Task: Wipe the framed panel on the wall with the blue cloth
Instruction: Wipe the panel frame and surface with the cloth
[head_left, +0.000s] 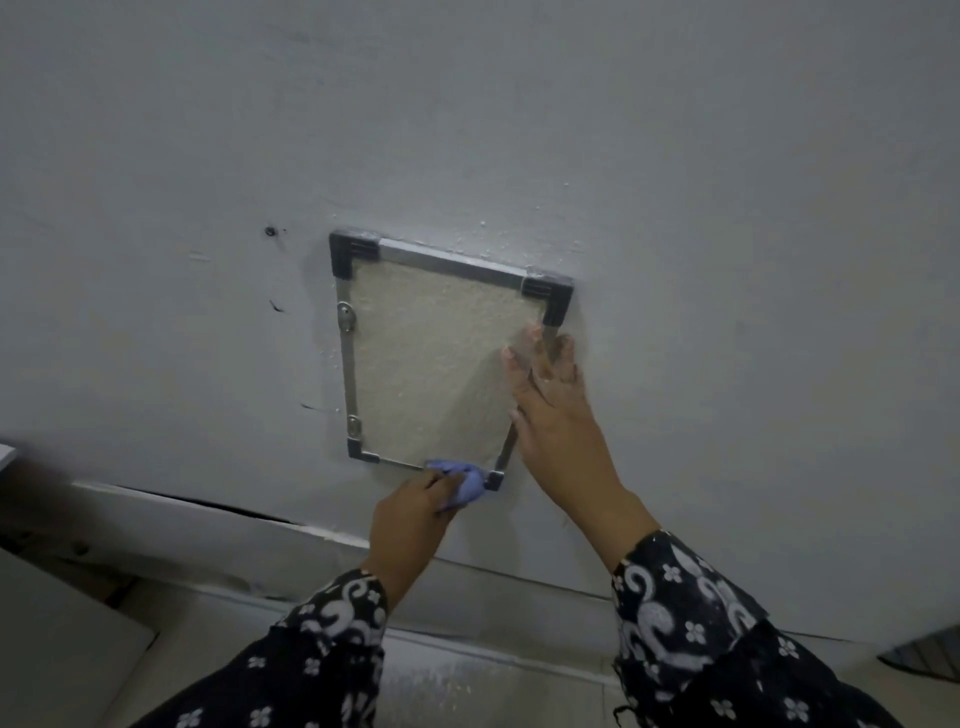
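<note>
The left hand (410, 512) has its grip closed round the bunched blue cloth (460, 480), pressing it on the framed panel (431, 364) at its lower edge, near the lower right corner. The right hand (556, 415) lies flat, fingers straight, against the panel's right side.

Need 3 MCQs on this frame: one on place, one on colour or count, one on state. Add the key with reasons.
1. Where on the framed panel is the blue cloth?
A. top left corner
B. bottom edge, near the right corner
C. centre

2. How many metal clips show on the panel's left side?
A. two
B. none
C. five

3. How does the right hand lie?
A. curled in a fist
B. fingers straight, against the panel's right edge
C. gripping the cloth

Key: 1 B, the cloth sits on the bottom frame strip beside the lower right corner. 2 A, an upper clip and a lower clip show. 3 B, its fingers lie flat over the right frame strip; the left hand holds the cloth.
</note>
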